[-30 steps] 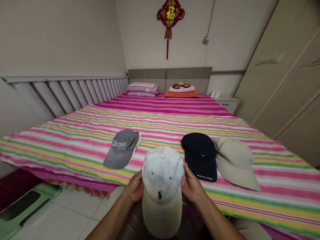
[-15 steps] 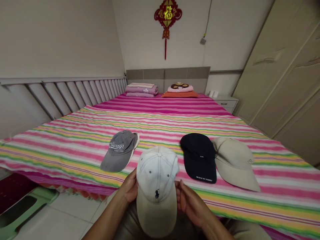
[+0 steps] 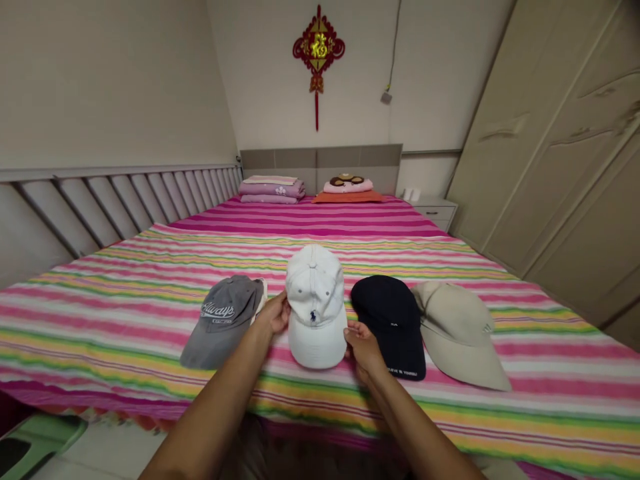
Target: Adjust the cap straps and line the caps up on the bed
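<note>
A white baseball cap [image 3: 316, 303] with a small dark horse-rider emblem is between my hands, its brim toward me, over the middle of the bed. My left hand [image 3: 277, 312] grips its left side, the fingertips partly hidden behind the cap. On the right edge of the brim, my right hand [image 3: 362, 345] pinches the cap with the thumb on top. A grey cap [image 3: 225, 320] with white lettering lies left of my left hand. To the right lie a black cap [image 3: 390, 327] and a beige cap [image 3: 460, 333], side by side and touching.
Striped cloth covers the bed [image 3: 540, 340]. Folded purple bedding [image 3: 273, 190] and an orange-and-pink pile [image 3: 347, 190] rest by the headboard [image 3: 357, 157]. A railing [image 3: 150, 200] runs along the left. A green stool [image 3: 43, 440] stands at lower left, a nightstand [image 3: 435, 210] at back right.
Both hands have carried the white cap forward, from above my lap to over the bed, between the grey and black caps. The camera view has shifted slightly.
</note>
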### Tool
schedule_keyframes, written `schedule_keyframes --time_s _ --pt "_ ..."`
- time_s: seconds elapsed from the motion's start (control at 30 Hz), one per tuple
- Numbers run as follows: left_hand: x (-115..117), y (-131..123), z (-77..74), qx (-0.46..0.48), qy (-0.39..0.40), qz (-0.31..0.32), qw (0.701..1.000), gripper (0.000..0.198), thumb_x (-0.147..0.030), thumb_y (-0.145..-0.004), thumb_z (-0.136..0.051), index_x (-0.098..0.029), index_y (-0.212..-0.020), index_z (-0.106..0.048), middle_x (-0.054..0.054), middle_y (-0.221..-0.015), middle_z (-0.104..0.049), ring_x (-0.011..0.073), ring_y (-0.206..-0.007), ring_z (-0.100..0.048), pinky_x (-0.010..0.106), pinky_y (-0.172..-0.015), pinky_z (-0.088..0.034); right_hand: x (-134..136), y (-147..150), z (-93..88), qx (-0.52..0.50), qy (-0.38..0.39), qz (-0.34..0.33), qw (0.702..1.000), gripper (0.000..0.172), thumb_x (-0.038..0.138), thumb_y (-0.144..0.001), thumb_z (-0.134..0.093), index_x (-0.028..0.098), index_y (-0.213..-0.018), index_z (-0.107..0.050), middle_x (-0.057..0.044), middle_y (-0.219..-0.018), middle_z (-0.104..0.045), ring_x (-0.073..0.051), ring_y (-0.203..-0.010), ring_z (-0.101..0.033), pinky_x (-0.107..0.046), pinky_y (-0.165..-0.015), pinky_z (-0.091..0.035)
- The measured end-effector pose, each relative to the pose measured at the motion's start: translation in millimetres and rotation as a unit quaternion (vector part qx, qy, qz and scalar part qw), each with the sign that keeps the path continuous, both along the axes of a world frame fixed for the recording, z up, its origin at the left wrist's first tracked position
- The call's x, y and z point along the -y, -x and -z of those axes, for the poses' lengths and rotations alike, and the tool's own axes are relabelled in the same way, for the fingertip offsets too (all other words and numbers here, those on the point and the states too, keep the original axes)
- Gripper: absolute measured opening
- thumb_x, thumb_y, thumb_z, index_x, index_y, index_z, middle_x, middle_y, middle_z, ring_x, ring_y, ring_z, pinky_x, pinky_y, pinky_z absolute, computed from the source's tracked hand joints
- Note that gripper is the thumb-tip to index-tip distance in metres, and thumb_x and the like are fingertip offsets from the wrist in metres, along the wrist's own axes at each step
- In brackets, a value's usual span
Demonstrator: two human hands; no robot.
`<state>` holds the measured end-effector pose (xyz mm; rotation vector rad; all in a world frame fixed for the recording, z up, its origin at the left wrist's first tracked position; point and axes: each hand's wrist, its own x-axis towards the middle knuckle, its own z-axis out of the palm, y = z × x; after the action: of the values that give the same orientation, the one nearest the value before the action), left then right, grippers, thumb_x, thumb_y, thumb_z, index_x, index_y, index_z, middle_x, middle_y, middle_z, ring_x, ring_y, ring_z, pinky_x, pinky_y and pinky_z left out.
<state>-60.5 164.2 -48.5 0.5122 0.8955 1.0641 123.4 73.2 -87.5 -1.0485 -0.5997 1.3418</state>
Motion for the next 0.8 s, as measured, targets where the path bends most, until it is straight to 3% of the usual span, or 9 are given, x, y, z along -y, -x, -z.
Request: schedule_keyframes --time_s 0.1,0.2,0.33,0.5,0.63,0.8 --pt "-7.4 -2.9 30.6 -0.050 0.032 -0.011 0.998 0.009 -0.017 -0.079 -0.051 -0.010 -0.076 -0.056 -0.001 -0.061 -0.058 0.0069 -0.048 -0.053 0.021 -0.048 -0.045 1.2 6.7 18.9 0.000 0.031 0.051 0.998 0.031 0.019 -0.055 -0.065 0.019 -0.083 -0.051 0.009 -0.045 -0.052 -0.006 -0.034 -0.042 -0.017 -0.032 -0.032" --pt "-7.3 -3.9 47.8 -0.067 0.039 -0.018 0.997 0.012 -0.021 -0.081 -0.049 -0.011 -0.081 -0.055 -0.002 -0.069 -0.057 0.0061 -0.054 -0.053 0.020 -0.049 -0.046 8.6 11.6 30.3 -0.005 0.041 0.077 0.996 0.035 0.019 -0.056 -0.061 0.017 -0.090 -0.052 0.010 -0.043 -0.049 -0.006 -0.033 -0.040 -0.017 -0.032 -0.031" --pt "-10.3 -4.0 44.3 -0.062 0.064 0.004 0.996 0.016 -0.024 -0.082 -0.049 -0.010 -0.081 -0.056 -0.001 -0.070 -0.058 0.0069 -0.055 -0.053 0.022 -0.051 -0.046 12.7 12.3 32.4 -0.014 0.047 0.080 0.996 0.037 0.017 -0.056 -0.059 0.017 -0.092 -0.055 0.009 -0.046 -0.052 -0.006 -0.034 -0.040 -0.017 -0.033 -0.030" --pt "-14.4 -3.3 36.9 -0.044 0.099 0.027 0.994 0.020 -0.029 -0.082 -0.048 -0.011 -0.086 -0.057 0.002 -0.078 -0.061 0.0105 -0.065 -0.058 0.028 -0.061 -0.049 4.3 10.1 26.6 -0.020 0.042 0.058 0.997 0.024 0.017 -0.053 -0.060 0.017 -0.077 -0.058 0.006 -0.049 -0.056 -0.008 -0.037 -0.045 -0.018 -0.033 -0.031" --pt "-16.1 -4.7 41.0 -0.041 0.103 0.009 0.994 0.021 -0.027 -0.082 -0.048 -0.011 -0.094 -0.055 0.004 -0.088 -0.060 0.0117 -0.072 -0.058 0.029 -0.064 -0.049 -13.1 8.7 19.8 -0.022 0.011 0.059 0.998 0.019 0.020 -0.050 -0.063 0.017 -0.068 -0.060 0.002 -0.058 -0.063 -0.012 -0.051 -0.055 -0.022 -0.047 -0.042" --pt "-26.7 -12.8 38.5 -0.052 0.088 -0.021 0.995 0.023 -0.027 -0.082 -0.048 -0.012 -0.098 -0.054 0.005 -0.092 -0.058 0.0125 -0.075 -0.057 0.030 -0.064 -0.049 -29.8 9.2 11.6 0.009 -0.007 0.090 0.996 0.023 0.020 -0.047 -0.065 0.015 -0.070 -0.063 -0.001 -0.060 -0.065 -0.015 -0.055 -0.057 -0.026 -0.053 -0.043"
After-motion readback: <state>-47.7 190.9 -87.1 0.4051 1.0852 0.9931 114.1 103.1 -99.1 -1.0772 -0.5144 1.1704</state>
